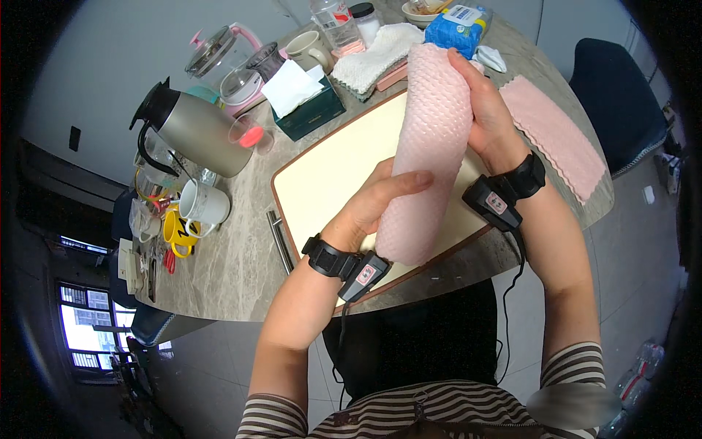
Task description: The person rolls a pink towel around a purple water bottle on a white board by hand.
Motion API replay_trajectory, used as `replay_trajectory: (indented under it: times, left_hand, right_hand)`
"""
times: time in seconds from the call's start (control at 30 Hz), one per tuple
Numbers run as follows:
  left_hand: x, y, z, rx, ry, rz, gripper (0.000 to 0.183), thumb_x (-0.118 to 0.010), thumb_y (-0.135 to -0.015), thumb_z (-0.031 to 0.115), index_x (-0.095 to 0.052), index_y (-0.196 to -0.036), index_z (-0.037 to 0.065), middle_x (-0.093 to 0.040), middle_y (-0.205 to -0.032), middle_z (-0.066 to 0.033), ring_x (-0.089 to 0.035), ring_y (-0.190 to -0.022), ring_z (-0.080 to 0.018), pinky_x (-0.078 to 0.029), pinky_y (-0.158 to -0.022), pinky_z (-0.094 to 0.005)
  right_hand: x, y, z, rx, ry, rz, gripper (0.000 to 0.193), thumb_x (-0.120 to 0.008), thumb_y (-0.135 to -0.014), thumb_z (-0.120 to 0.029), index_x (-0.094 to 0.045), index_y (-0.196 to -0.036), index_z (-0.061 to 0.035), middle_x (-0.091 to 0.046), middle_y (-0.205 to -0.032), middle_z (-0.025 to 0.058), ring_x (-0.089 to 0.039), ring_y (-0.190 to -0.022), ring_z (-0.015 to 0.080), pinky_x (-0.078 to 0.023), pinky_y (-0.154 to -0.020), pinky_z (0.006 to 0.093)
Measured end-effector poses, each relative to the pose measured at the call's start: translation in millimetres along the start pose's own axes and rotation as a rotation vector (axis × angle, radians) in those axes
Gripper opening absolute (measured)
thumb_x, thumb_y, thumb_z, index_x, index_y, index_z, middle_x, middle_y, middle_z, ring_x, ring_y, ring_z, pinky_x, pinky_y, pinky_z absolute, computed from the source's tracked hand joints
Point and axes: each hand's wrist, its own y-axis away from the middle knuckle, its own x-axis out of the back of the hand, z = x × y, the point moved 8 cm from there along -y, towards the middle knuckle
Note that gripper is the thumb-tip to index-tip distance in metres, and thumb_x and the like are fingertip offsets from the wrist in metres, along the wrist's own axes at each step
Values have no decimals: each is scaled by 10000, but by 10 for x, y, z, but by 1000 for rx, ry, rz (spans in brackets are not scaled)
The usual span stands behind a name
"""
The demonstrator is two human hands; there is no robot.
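Between my two hands is a pink textured cloth (428,139), folded or rolled into a long shape and tilted above a cream board with a brown rim (333,164). My left hand (373,197) grips its lower left side, thumb lying across the front and the other fingers hidden behind. My right hand (486,110) holds the upper right edge; most of its fingers are out of sight behind the cloth. Another pink cloth (552,135) lies flat on the table to the right. Both wrists wear black straps with small boxes and cables.
A dark green tissue box (311,110), a steel thermos jug (197,128) and a white mug (205,205) stand to the left. Behind the board are folded white cloths (380,55), a plastic bottle (336,25) and a blue packet (457,33). A dark chair (614,102) is at right.
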Motion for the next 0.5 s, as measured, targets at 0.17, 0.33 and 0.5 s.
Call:
replay_trajectory:
  times: [0.17,0.33,0.5]
  left_hand:
    - [-6,8,5,-1,15,-9,562,-669,-785,294,-473,-1202,-28,-582,-1064,-116,-581,-939,-185,-474,-802,-294]
    - [-21,4,-3,3,48,-25,530,-652,-802,264,-471,-1207,-26,-579,-1075,-110,-574,-946,-178,-466,-806,-293]
    - [-4,12,2,9,21,12,527,-655,-799,264,-477,-1200,-27,-580,-1071,-111,-576,-940,-176,-468,-800,-291]
  right_hand:
    - [39,-23,-8,1,22,21,349,-504,-937,-283,-531,-1139,0,-616,-1050,93,-601,-920,183,-496,-818,311]
    - [255,-86,3,26,-6,187,359,-447,-959,-292,-515,-1126,18,-602,-1073,116,-592,-960,205,-494,-831,337]
    - [249,-60,-28,27,8,240,381,-402,-973,-302,-496,-1185,1,-593,-1115,113,-580,-999,220,-473,-882,353]
